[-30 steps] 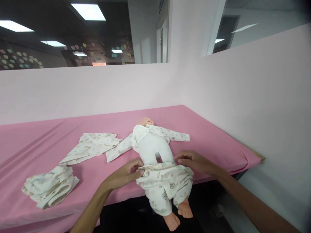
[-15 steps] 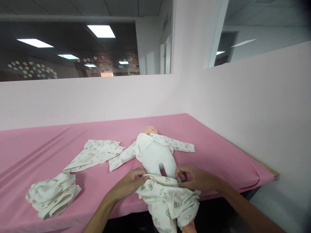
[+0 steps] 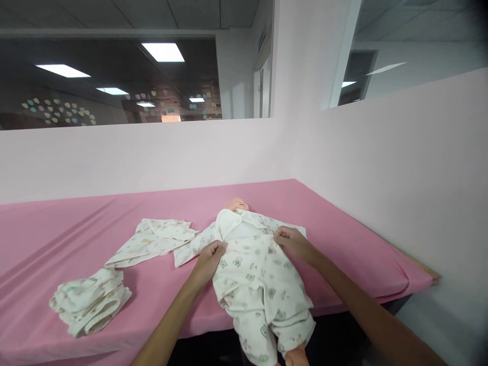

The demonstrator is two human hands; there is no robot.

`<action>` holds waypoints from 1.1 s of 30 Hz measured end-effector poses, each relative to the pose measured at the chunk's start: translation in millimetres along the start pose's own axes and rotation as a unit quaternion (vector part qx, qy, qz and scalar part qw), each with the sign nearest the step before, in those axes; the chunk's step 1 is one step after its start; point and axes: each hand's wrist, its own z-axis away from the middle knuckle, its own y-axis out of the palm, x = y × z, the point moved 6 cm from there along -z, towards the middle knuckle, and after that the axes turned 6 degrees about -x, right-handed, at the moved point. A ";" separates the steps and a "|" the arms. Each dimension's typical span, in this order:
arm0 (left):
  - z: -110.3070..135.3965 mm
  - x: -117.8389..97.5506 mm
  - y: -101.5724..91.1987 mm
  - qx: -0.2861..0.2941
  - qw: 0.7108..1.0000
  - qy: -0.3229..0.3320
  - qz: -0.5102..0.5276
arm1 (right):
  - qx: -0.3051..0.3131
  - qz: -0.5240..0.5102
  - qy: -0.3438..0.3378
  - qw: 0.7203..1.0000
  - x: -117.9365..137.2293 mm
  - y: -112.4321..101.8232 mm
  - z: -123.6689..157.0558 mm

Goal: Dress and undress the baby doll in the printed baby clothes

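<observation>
Plastic baby doll (image 3: 237,204) supine on pink-sheeted table (image 3: 343,229); cream animal-print cotton trousers (image 3: 259,284) cover its legs. Left hand (image 3: 209,259), right hand (image 3: 292,240): fingers pinch the waistband at its belly.

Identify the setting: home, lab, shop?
Probably a staged workstation in an office-type building, not a home: pink-covered table boxed in by plain partitions, panel ceiling lights behind an interior window, a baby doll whose trousers the left hand and right hand hold.
</observation>
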 end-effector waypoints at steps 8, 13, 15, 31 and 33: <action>-21.3 -1.1 -6.6 -0.067 0.982 0.059 -0.166 | -0.022 -0.053 -0.003 0.998 -20.1 17.1 -26.3; -6.4 0.0 -9.0 0.011 0.991 0.048 -0.123 | 0.102 -0.093 0.061 0.989 -38.3 12.3 -12.1; 1.7 2.2 -9.6 0.070 0.994 0.027 -0.077 | 0.131 -0.094 0.069 0.984 -40.2 8.5 -8.0; -1.8 16.6 -12.8 0.062 0.982 0.055 -0.168 | 0.124 0.113 -0.024 0.986 -31.4 8.7 -17.6; -4.9 14.9 -17.4 0.025 0.964 0.065 -0.258 | 0.103 0.132 -0.038 0.985 -32.6 8.1 -23.0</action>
